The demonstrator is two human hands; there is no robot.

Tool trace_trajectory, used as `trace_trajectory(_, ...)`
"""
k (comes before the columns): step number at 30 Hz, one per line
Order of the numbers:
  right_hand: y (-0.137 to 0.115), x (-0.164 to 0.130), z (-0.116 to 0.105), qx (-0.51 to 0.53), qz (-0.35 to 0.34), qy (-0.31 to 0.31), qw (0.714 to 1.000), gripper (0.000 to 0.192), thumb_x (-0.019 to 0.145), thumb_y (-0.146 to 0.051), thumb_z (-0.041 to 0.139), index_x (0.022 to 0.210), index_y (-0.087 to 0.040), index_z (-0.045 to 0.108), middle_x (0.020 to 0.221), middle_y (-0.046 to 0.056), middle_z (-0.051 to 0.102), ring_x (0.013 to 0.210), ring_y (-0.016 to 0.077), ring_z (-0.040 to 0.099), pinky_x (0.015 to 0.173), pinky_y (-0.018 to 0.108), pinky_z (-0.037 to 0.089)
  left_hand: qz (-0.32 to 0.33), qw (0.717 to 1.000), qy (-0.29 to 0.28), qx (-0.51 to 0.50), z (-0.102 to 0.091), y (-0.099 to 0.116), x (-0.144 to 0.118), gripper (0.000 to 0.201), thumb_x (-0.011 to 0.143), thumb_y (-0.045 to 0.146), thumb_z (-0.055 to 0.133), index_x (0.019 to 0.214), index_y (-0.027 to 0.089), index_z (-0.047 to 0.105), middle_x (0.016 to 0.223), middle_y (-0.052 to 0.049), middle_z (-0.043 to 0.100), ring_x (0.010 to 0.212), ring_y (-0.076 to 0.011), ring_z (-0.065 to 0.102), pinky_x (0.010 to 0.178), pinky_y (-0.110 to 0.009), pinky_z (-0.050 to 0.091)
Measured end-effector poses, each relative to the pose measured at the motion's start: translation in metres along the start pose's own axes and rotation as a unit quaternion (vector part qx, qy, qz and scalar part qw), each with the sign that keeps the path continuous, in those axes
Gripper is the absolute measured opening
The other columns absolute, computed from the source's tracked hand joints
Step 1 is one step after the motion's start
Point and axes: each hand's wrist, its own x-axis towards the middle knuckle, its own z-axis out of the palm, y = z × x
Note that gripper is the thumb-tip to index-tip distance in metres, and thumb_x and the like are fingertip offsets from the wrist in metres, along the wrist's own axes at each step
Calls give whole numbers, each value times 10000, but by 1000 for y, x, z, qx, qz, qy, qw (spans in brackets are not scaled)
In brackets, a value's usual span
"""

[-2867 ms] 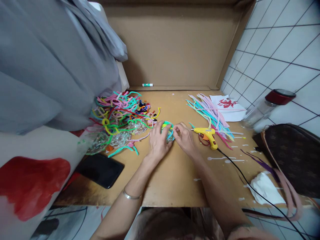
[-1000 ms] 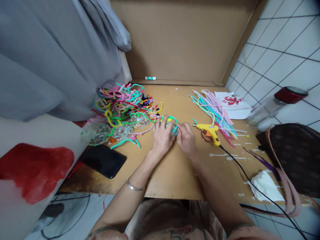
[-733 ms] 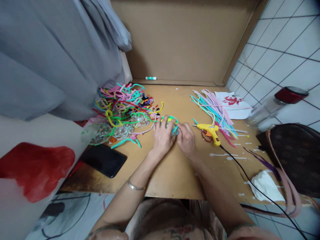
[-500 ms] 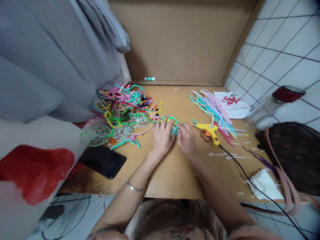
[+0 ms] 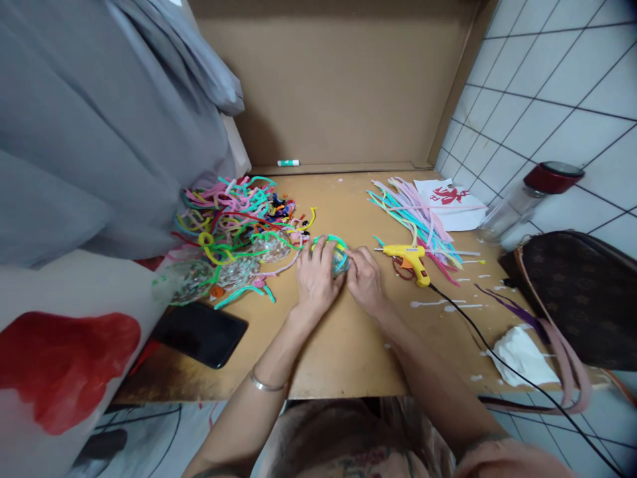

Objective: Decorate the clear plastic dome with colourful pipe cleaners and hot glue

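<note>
Looking down from the head cam, closest in is the front edge of the wooden table (image 5: 343,358), with both forearms reaching out over it. There's a thin metal bangle (image 5: 263,384) on the left wrist. Off to the left a black phone (image 5: 199,334) lies flat near the table edge, and on the right a crumpled white tissue (image 5: 520,355) sits next to a brown handbag (image 5: 577,299) with a pinkish strap.

Middle of the table is where the action is. The left hand (image 5: 314,282) is curled over a small ball wrapped in pipe cleaners (image 5: 337,253), green, yellow and teal, fingers closed down on top of it. The right hand (image 5: 365,282) is pressed against the ball's right side, fingertips pinching at the wrap. Exactly which strand it has I can't make out. The ball rests on the table between the two hands.

Just right of the right hand lies a yellow glue gun (image 5: 405,257), its black cord trailing back toward the near edge, with white glue drips on the wood around it. To the left is a tangled pile of bent pipe cleaners (image 5: 233,222) in loads of colours.

Further back there's a bunch of straight pipe cleaners (image 5: 415,219), a sheet of paper with a red print (image 5: 450,202), a jar with a red lid (image 5: 527,202) lying by the tiled wall, and a glue stick (image 5: 288,162) against the cardboard backing.
</note>
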Motion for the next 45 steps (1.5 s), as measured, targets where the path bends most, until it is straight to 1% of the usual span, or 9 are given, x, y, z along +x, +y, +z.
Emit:
trace_trajectory(3, 1, 0, 0, -2, 6, -11, 1000, 332, 903, -112, 355, 1059, -189, 638, 886, 87, 615, 855, 218, 596, 784, 358, 510, 3, 1000, -6, 7, -1, 1, 0, 572, 760, 257, 651, 1305, 170, 503, 1414, -157, 509, 1312, -377, 418, 1061, -532, 381)
trace_trajectory(9, 0, 0, -1, 1, 7, -10, 1000, 332, 899, -115, 352, 1060, -192, 633, 888, 87, 617, 850, 219, 594, 778, 363, 512, 11, 1000, 10, 9, 2, -1, -1, 551, 771, 277, 647, 1299, 196, 508, 1411, -133, 515, 1309, -372, 428, 1061, -528, 391)
trace_trajectory(20, 0, -1, 1, 5, 8, -1, 1000, 329, 868, -79, 365, 1037, -196, 623, 873, 77, 605, 844, 215, 598, 777, 357, 515, 8, 1000, 28, -12, 1, 1, -3, 462, 789, 274, 645, 1218, 151, 525, 1386, -173, 537, 1319, -366, 437, 1064, -512, 394)
trace_trajectory(23, -1, -2, 0, 2, 5, 1, 1000, 319, 865, -78, 370, 1027, -196, 617, 875, 76, 602, 841, 210, 597, 767, 344, 513, 6, 999, 33, -11, 2, 0, -4, 442, 781, 265, 652, 1192, 161, 526, 1381, -161, 544, 1300, -368, 455, 1049, -507, 409)
trace_trajectory(29, -2, -2, -1, -7, -1, -1, 1000, 314, 867, -63, 366, 1023, -182, 611, 871, 79, 605, 833, 205, 600, 764, 334, 516, -3, 999, 34, -11, 3, 1, -4, 496, 764, 252, 670, 1216, 135, 504, 1365, -186, 550, 1293, -366, 467, 1037, -495, 421)
trace_trajectory(36, -1, -2, 1, -3, -11, 13, 1000, 314, 851, -50, 371, 1018, -183, 602, 864, 75, 600, 819, 204, 596, 743, 334, 519, -5, 999, 40, 2, 3, 4, -3, 537, 758, 246, 667, 1252, 126, 495, 1361, -186, 558, 1272, -375, 481, 1016, -502, 436)
trace_trajectory(45, -3, -2, 0, 0, -13, 11, 1000, 311, 851, -56, 371, 1022, -183, 597, 864, 73, 590, 816, 201, 595, 743, 333, 518, -11, 999, 42, 11, 5, 3, -5, 576, 742, 235, 683, 1273, 118, 494, 1369, -187, 555, 1281, -383, 476, 1030, -503, 436)
